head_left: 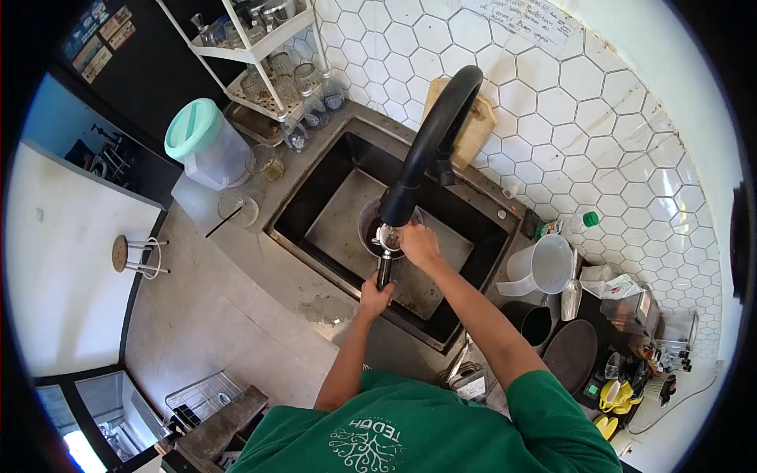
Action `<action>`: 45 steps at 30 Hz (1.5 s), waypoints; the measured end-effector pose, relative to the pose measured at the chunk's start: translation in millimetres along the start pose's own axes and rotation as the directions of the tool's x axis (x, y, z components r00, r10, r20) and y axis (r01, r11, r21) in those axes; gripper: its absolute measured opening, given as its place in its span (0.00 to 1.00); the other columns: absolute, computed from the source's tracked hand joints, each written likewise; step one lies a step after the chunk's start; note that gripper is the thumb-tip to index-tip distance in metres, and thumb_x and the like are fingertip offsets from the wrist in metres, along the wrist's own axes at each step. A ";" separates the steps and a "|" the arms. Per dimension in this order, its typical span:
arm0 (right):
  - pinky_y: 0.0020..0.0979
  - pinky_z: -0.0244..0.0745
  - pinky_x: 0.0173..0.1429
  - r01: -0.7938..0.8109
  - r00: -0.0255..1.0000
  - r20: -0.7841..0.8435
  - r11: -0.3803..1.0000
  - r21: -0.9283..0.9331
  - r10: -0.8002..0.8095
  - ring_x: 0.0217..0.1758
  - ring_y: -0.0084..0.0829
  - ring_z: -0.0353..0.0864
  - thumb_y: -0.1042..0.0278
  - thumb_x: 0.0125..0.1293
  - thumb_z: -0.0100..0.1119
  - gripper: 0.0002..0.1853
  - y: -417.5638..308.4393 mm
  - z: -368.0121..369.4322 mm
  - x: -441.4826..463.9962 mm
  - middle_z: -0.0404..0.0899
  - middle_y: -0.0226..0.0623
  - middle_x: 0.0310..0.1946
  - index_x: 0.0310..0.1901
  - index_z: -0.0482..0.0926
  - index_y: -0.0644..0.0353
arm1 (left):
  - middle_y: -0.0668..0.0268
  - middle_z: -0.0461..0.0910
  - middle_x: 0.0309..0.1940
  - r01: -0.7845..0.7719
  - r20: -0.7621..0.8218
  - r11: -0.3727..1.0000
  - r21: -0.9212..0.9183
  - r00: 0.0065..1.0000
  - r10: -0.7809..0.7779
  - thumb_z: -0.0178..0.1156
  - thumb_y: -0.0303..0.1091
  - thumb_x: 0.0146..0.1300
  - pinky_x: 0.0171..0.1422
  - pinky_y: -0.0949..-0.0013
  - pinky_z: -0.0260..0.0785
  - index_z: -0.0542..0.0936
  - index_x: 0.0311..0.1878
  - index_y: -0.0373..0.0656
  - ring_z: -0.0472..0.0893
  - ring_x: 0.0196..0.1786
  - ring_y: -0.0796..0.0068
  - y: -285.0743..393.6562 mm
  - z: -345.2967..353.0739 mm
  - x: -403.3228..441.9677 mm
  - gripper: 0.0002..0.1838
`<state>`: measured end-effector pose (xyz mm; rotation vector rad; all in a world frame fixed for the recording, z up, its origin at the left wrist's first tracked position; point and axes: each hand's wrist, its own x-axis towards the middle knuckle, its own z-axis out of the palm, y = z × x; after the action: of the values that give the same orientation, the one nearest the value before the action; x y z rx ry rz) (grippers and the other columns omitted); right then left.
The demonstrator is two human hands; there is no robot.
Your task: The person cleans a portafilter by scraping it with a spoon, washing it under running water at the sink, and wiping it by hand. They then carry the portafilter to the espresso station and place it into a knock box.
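My left hand (376,297) is wrapped around the black handle of a portafilter (385,268), an espresso tool with a metal head. The head sits beneath the spout of a black faucet (418,150), over a clear plastic container (367,222) that stands in the sink (335,201). At the right side of the metal head is my right hand (418,242), its fingers curled in against it. The spout partly covers the container, and I cannot make out whether those fingers hold anything small.
Left of the sink stand a lidded pitcher (206,146), glasses (239,209) and a rack (256,51) of glassware. To the right are a white measuring jug (540,264), a dark pot (530,322), a round dark tray (573,353) and a green-capped bottle (569,224). A cutting board (473,130) leans behind the faucet.
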<state>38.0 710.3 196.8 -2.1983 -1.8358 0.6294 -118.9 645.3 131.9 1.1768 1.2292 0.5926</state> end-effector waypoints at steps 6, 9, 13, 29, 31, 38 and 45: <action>0.43 0.73 0.40 -0.067 0.998 -0.005 0.983 0.171 0.069 0.35 0.46 0.79 0.54 0.58 0.55 0.17 -2.5 -8.5 7.4 0.78 0.48 0.27 0.37 0.77 0.62 | 0.68 0.68 0.14 0.026 0.128 0.989 -0.147 0.992 -0.007 0.56 0.27 0.55 0.17 0.73 0.59 0.68 0.30 0.40 0.68 0.13 0.79 -6.1 -6.7 1.1 0.06; 0.42 0.73 0.42 -0.016 1.000 -0.006 0.963 0.270 0.018 0.38 0.45 0.78 0.51 0.55 0.60 0.21 3.1 -1.2 14.4 0.79 0.45 0.30 0.40 0.77 0.61 | 0.69 0.69 0.14 0.040 0.162 0.987 -0.155 0.987 -0.015 0.55 0.26 0.54 0.17 0.74 0.60 0.69 0.31 0.39 0.69 0.13 0.80 -7.0 -10.1 0.7 0.05; 0.41 0.71 0.48 0.108 0.983 0.119 0.968 0.227 -0.138 0.44 0.46 0.76 0.53 0.49 0.65 0.23 17.3 4.6 27.0 0.78 0.48 0.36 0.43 0.76 0.59 | 0.70 0.68 0.13 0.006 0.170 0.996 -0.091 0.985 0.009 0.54 0.26 0.55 0.17 0.74 0.60 0.69 0.31 0.39 0.68 0.13 0.80 -5.4 -9.6 0.0 0.04; 0.42 0.70 0.50 -0.101 0.980 -0.127 0.927 0.361 0.156 0.45 0.51 0.74 0.69 0.54 0.55 0.18 -28.2 12.1 -1.3 0.74 0.54 0.40 0.45 0.69 0.69 | 0.69 0.66 0.14 -0.054 0.011 0.984 -0.171 0.998 0.057 0.54 0.25 0.55 0.15 0.74 0.60 0.68 0.29 0.38 0.68 0.12 0.79 -7.8 -1.3 1.3 0.05; 0.42 0.70 0.50 -0.140 0.975 -0.110 0.918 0.370 0.193 0.44 0.51 0.74 0.71 0.54 0.54 0.17 -28.8 8.7 -2.5 0.74 0.54 0.40 0.45 0.69 0.69 | 0.69 0.67 0.13 -0.019 -0.025 0.989 -0.144 1.000 0.016 0.54 0.25 0.55 0.15 0.74 0.60 0.68 0.29 0.38 0.68 0.12 0.79 -5.2 -1.0 0.1 0.04; 0.40 0.70 0.52 -0.059 0.985 0.170 0.979 0.197 0.025 0.47 0.51 0.73 0.73 0.49 0.57 0.19 -7.8 12.6 20.1 0.73 0.54 0.44 0.46 0.71 0.68 | 0.69 0.68 0.14 -0.042 -0.006 0.988 -0.149 0.999 0.041 0.54 0.26 0.57 0.16 0.73 0.59 0.68 0.29 0.38 0.68 0.13 0.79 -6.7 -2.1 0.2 0.05; 0.42 0.69 0.52 -0.209 0.961 0.260 0.865 0.456 0.095 0.49 0.50 0.72 0.70 0.49 0.58 0.21 -6.9 -12.0 13.1 0.74 0.53 0.46 0.48 0.73 0.62 | 0.70 0.67 0.13 -0.025 0.027 0.991 -0.132 0.999 0.028 0.54 0.25 0.56 0.15 0.74 0.59 0.68 0.29 0.39 0.67 0.12 0.80 -6.3 -2.3 1.1 0.05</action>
<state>39.0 725.8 207.9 -1.9997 -1.3931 1.2688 -122.1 644.9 125.9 1.0882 1.1341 0.6646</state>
